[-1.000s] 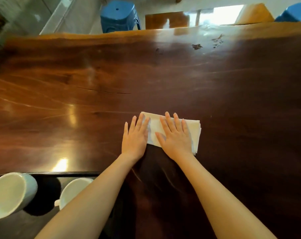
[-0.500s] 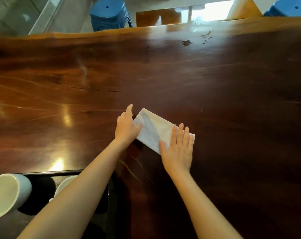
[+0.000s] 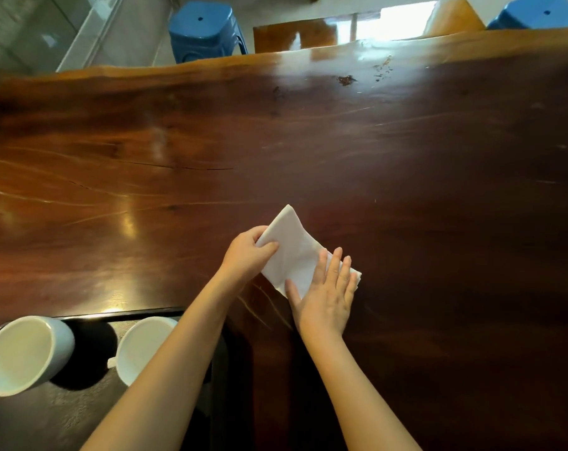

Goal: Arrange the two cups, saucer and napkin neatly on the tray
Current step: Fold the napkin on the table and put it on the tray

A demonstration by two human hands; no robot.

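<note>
A folded white napkin (image 3: 292, 252) lies slanted on the dark wooden table, its far corner lifted. My left hand (image 3: 248, 253) pinches its left edge between thumb and fingers. My right hand (image 3: 326, 294) lies flat, fingers apart, pressing on the napkin's near right end. At the lower left sits a dark tray (image 3: 80, 415) holding two white cups: one (image 3: 22, 353) at the far left, and a second (image 3: 139, 346) partly hidden behind my left forearm. I see no saucer.
The wide wooden table (image 3: 406, 190) stretches ahead and to the right. Beyond its far edge stand two blue stools (image 3: 204, 30) (image 3: 536, 11) and another wooden tabletop (image 3: 308, 37).
Both hands lay flat on the square-on napkin a second ago. The napkin has since turned slantwise, and my left hand has closed on its left edge and raised it.
</note>
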